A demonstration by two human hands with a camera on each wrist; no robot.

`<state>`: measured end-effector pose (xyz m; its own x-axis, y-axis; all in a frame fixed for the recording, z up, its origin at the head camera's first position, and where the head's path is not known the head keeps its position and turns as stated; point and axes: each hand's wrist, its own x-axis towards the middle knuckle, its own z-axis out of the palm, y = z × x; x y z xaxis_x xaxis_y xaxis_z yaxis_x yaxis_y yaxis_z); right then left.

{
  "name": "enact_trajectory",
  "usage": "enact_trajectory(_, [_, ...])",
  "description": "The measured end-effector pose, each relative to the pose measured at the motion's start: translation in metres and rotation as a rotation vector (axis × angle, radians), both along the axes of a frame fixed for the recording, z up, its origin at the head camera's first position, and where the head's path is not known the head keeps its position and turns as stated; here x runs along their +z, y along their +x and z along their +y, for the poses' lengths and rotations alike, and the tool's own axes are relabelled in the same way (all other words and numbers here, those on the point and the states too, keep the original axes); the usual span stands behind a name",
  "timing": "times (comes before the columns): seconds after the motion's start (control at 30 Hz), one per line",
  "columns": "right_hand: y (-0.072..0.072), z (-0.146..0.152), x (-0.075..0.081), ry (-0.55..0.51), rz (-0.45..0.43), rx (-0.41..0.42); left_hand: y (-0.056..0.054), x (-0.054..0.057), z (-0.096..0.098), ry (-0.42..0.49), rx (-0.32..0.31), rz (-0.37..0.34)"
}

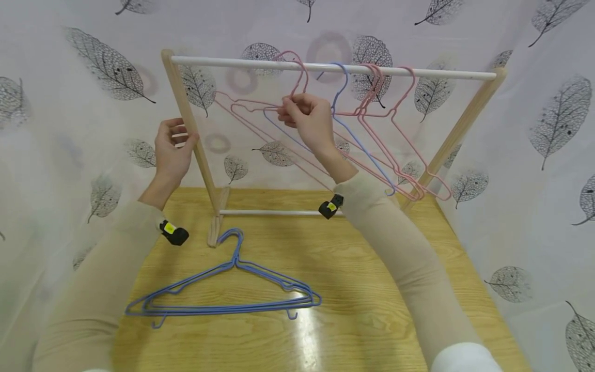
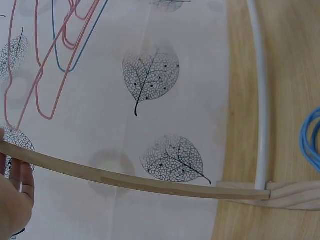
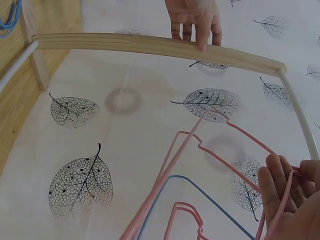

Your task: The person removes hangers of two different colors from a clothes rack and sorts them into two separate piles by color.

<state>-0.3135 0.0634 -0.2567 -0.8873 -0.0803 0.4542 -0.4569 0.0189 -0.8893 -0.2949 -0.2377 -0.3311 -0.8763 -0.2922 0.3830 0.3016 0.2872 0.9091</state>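
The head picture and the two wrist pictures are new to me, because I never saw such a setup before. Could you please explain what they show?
There is no machine here, only a person's two bare hands. The head picture comes from a camera worn on the head, looking forward and down; the other two come from the wrist cameras, one per arm. The left hand grips the left wooden post. The right hand pinches a pink hanger below its hook, near the white rail. Other pink hangers and a blue one hang there. On the wooden table lie several blue hangers, stacked together.
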Motion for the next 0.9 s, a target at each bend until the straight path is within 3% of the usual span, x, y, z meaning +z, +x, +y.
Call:
enact_trajectory(0.47, [0.028,0.032,0.002,-0.084,0.034,0.088,0.0,0.0,0.0,-0.007,0.013,0.006])
enact_trajectory(0.9, [0.06,0.068,-0.02,-0.026,0.05,0.103,0.0,-0.001,0.002,-0.02,0.009,0.013])
